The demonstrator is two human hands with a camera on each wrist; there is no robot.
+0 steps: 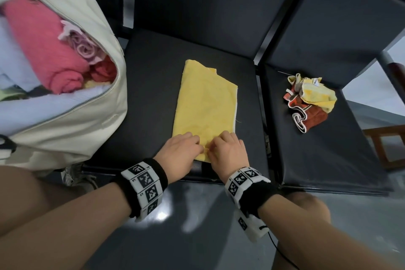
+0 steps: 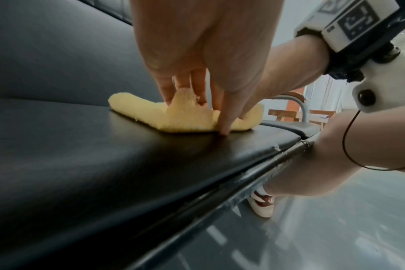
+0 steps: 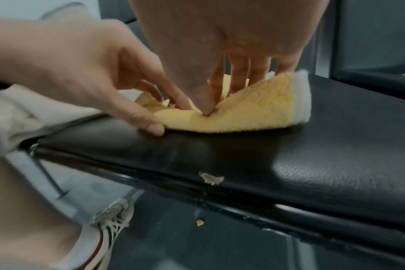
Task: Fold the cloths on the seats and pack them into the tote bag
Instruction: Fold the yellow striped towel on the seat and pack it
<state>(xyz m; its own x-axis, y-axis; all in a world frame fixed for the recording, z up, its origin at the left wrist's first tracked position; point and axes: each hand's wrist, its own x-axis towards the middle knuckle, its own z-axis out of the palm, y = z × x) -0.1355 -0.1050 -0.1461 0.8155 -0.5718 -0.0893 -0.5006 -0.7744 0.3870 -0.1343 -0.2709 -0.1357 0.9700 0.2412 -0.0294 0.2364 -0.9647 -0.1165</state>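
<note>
My left hand (image 1: 180, 151) and right hand (image 1: 228, 152) sit side by side at the near end of the folded yellow towel (image 1: 205, 105) on the middle black seat (image 1: 149, 98), both pinching its edge with curled fingers. The edge itself is hidden under them. The cream tote bag (image 1: 72, 120), cut off at left, holds rolled cloths. A crumpled yellow-and-rust cloth pile (image 1: 309, 101) waits on the right seat (image 1: 328, 149). No writing is readable.

Both hands (image 1: 205, 151) side by side, fingers curled

Waiting area, row of joined black padded seats (image 1: 153, 94), metal armrest (image 2: 301, 104), glossy grey floor (image 1: 197, 237)
</note>
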